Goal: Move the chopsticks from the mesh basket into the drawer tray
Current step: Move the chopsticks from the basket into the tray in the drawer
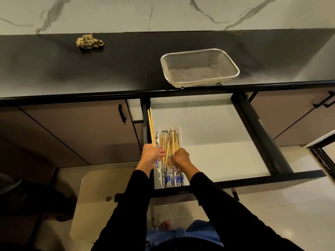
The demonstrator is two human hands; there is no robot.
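The steel mesh basket point(199, 67) stands on the black counter near its front edge, with nothing visible inside. Below it the drawer point(208, 142) is pulled out. A narrow white tray point(159, 131) lies at the drawer's left side, holding several wooden chopsticks point(169, 147) with blue-and-white patterned ends. My left hand point(152, 153) grips a pair of chopsticks point(151, 125) that point away over the drawer's left edge. My right hand point(180, 157) is over the tray and holds one chopstick among the pile.
A crumpled checked cloth point(89, 42) lies on the counter point(108, 69) at the back left. Cabinet doors with black handles point(122, 113) flank the drawer. The drawer's white floor to the right of the tray is bare. A beige stool point(97, 196) stands below my left arm.
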